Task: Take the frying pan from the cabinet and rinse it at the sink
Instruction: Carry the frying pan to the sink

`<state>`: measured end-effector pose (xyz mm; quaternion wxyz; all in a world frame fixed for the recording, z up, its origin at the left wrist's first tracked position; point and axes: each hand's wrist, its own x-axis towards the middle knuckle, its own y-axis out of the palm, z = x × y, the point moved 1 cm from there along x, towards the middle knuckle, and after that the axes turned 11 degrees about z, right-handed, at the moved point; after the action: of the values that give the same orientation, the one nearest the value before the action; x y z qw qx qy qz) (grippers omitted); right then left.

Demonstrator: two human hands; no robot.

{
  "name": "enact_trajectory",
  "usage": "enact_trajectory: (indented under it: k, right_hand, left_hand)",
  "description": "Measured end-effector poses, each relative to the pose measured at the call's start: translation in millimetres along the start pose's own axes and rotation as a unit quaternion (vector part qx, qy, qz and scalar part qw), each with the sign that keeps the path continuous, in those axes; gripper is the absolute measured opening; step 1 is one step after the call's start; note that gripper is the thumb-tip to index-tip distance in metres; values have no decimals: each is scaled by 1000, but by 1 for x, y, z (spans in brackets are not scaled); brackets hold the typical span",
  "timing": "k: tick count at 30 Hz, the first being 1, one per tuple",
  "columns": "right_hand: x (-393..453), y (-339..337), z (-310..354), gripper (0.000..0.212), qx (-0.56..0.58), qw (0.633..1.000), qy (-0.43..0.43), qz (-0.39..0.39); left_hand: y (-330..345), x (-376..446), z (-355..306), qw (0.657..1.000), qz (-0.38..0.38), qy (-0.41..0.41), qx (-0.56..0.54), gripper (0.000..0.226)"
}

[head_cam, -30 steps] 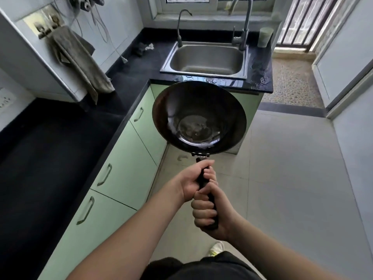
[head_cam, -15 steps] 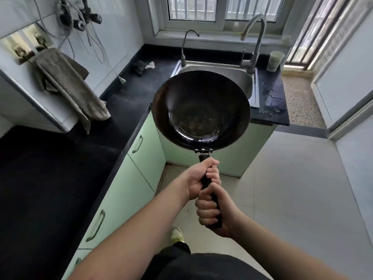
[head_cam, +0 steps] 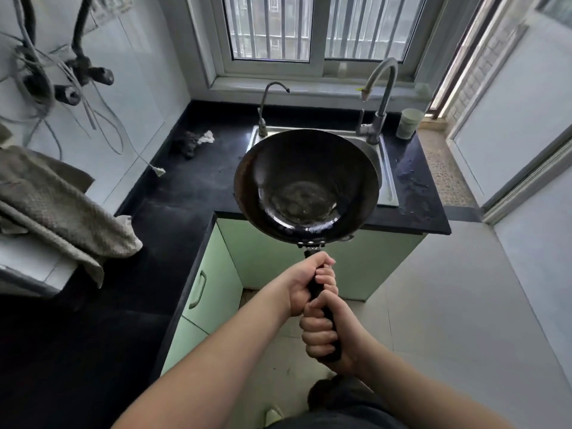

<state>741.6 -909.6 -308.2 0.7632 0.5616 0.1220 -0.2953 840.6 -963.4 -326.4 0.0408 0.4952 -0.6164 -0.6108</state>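
The frying pan (head_cam: 306, 187) is a dark, deep, round pan with a black handle, held out in front of me at mid-frame. My left hand (head_cam: 305, 281) grips the handle close to the pan. Just behind it, my right hand (head_cam: 325, 334) is closed around the handle's end. The pan hangs over the front of the steel sink (head_cam: 385, 171) and hides most of the basin. A tall curved tap (head_cam: 379, 97) rises at the sink's right rear, a thin small tap (head_cam: 266, 106) at its left rear.
A black L-shaped counter (head_cam: 185, 193) runs along the left wall and under the window. Green cabinet doors (head_cam: 213, 280) sit below it. A pale cup (head_cam: 408, 122) stands right of the tap, a rag (head_cam: 193, 140) left of the sink, a towel (head_cam: 58, 205) hangs at left.
The pan has travelled forward from in front of the counter to over the sink. The sink and window have come closer in view. Both hands keep the same grip.
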Motion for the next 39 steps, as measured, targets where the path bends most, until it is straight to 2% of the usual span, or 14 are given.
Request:
enact_trajectory:
  k: [10, 19, 23, 35, 39]
  right_hand:
    - [51, -28, 111, 26, 57, 998, 6, -14]
    - [92, -52, 200, 33, 121, 992, 45, -18]
    - [112, -52, 222, 34, 164, 985, 54, -11]
    - [187, -31, 254, 40, 232, 969, 25, -77]
    - [205, -30, 254, 39, 270, 959, 9, -88]
  left_hand:
    - [14, 90, -87, 999, -31, -21, -15, 44]
    - [21, 159, -156, 996, -67, -23, -56, 54]
    - [14, 172, -179, 994, -62, -28, -81, 45]
    - [-32, 199, -254, 992, -44, -99, -71, 56]
    - [-46, 205, -262, 987, -45, -136, -75, 51]
